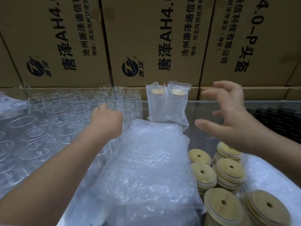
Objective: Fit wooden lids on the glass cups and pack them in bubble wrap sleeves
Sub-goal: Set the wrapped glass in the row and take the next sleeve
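Note:
Several empty glass cups (53,115) stand in rows on the left. My left hand (105,119) reaches over the cups at the right end of these rows, back toward the camera, its fingers mostly hidden behind it. A pile of bubble wrap sleeves (146,160) lies in the middle. Stacks of round wooden lids (228,170) with centre holes sit at the lower right. Two lidded cups in sleeves (167,101) stand upright behind the pile. My right hand (228,115) hovers to their right, fingers spread, holding nothing.
A wall of printed cardboard boxes (146,38) closes off the back. A dark black item (276,118) lies at the far right behind my right hand. More bubble wrap (268,176) lies along the right edge beside the lids.

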